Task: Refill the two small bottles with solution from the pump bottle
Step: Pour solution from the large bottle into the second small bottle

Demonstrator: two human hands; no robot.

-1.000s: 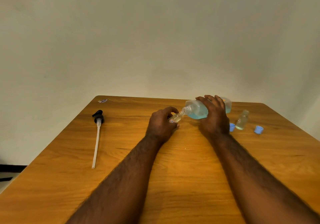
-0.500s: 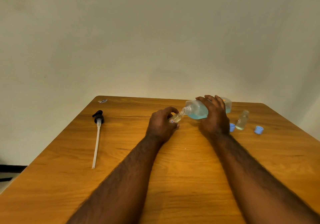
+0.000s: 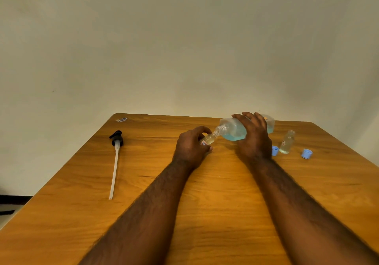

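Altogether two small bottles (image 3: 208, 140) (image 3: 287, 143), two caps (image 3: 275, 150) (image 3: 307, 153)

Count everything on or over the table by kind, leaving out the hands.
small bottles: 2
blue caps: 2
large bottle: 1
pump head with tube: 1
small scrap, too small to identify: 1
Total: 7

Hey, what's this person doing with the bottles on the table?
A person is pouring solution at a wooden table. The right hand holds the pump bottle tipped over, its neck at the mouth of a small bottle gripped by the left hand. The removed pump head lies to the left. A second small bottle stands uncapped on the right, between two blue caps.
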